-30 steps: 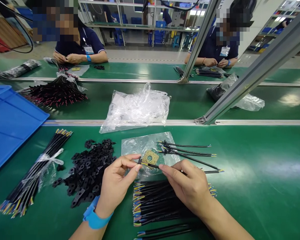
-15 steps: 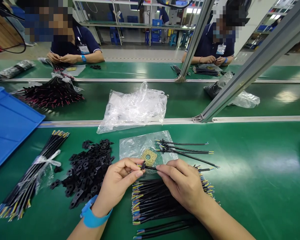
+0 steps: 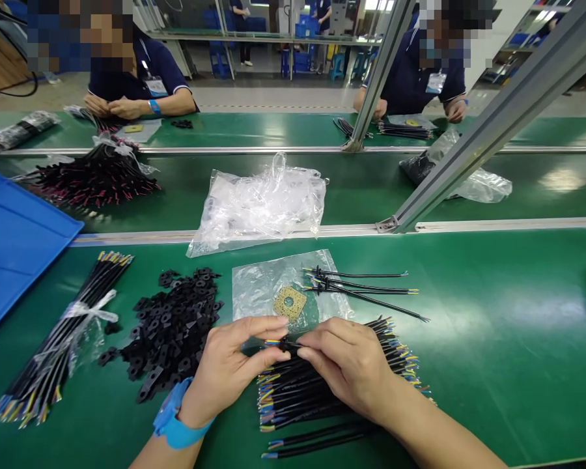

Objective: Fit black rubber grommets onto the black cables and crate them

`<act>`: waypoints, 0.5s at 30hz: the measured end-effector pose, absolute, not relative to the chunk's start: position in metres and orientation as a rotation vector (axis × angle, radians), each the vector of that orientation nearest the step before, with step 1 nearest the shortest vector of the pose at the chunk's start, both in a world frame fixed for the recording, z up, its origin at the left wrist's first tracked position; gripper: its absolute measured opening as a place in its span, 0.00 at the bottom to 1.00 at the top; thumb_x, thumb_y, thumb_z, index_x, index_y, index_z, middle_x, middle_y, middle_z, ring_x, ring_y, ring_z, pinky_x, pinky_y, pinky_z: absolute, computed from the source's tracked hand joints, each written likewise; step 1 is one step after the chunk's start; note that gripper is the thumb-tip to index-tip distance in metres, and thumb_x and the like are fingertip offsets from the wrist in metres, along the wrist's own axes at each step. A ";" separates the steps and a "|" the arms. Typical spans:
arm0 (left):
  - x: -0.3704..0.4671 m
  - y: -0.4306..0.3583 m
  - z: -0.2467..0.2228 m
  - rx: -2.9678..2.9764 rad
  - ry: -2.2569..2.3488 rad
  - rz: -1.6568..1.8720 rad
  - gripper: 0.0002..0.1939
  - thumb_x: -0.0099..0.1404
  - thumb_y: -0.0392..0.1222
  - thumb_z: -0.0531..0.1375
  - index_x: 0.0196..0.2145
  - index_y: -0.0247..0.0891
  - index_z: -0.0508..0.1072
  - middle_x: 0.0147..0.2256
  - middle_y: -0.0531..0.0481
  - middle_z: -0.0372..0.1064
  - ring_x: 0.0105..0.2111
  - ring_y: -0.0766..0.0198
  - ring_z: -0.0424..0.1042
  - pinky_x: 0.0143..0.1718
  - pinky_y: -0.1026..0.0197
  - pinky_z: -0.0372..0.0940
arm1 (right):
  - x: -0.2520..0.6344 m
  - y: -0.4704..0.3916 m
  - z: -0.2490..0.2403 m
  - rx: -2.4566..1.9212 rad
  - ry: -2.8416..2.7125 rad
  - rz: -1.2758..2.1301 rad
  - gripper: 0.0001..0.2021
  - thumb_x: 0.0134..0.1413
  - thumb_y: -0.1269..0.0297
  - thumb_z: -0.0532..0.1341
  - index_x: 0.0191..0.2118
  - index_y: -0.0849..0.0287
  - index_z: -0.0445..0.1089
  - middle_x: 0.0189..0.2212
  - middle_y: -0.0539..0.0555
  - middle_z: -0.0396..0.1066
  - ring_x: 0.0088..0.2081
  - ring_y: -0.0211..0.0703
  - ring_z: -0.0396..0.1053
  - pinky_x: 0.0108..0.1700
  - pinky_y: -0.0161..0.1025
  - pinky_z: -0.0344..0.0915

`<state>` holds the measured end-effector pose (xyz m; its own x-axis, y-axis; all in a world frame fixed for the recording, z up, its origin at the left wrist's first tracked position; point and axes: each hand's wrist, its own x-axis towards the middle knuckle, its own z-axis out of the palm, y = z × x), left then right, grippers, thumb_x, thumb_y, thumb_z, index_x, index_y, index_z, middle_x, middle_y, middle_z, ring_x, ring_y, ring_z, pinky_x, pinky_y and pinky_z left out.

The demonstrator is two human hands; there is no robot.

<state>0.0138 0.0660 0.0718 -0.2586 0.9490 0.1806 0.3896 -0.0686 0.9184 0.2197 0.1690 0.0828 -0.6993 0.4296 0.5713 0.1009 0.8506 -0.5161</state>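
One cable (image 3: 294, 345) inside right grip (image 3: 349, 357)

On our left we see a blue plastic bin (image 3: 24, 241). A crumpled clear plastic bag (image 3: 264, 202) overlaps the silver metal rail (image 3: 351, 230). Beyond it we find tied black wires with reddish tips (image 3: 95, 172) and, behind a slanting silver metal post (image 3: 495, 124), a clear bag with dark contents (image 3: 486, 185). Farther back, we see two people in navy shirts (image 3: 159, 68).

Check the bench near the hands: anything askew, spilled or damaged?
No clear damage or spill. Mildly odd: one small black piece lies apart from the loose heap of small black pieces, near the white-tied bundle of black cables; one thin black cable slants beside two nearly parallel ones.
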 end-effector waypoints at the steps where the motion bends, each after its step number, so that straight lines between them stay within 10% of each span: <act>1: 0.014 0.066 0.072 1.481 1.664 1.318 0.14 0.61 0.47 0.72 0.45 0.48 0.85 0.34 0.47 0.85 0.33 0.53 0.85 0.37 0.56 0.81 | 0.220 0.169 0.083 -0.397 -2.322 0.651 0.09 0.73 0.65 0.58 0.40 0.60 0.75 0.31 0.51 0.77 0.30 0.36 0.74 0.34 0.33 0.71; 15: 0.024 0.072 0.074 1.668 1.562 1.259 0.25 0.60 0.39 0.73 0.54 0.55 0.80 0.34 0.54 0.84 0.33 0.60 0.84 0.39 0.64 0.78 | 0.216 0.169 0.077 -0.442 -2.357 1.075 0.17 0.74 0.61 0.56 0.33 0.58 0.75 0.25 0.49 0.71 0.27 0.35 0.68 0.31 0.31 0.65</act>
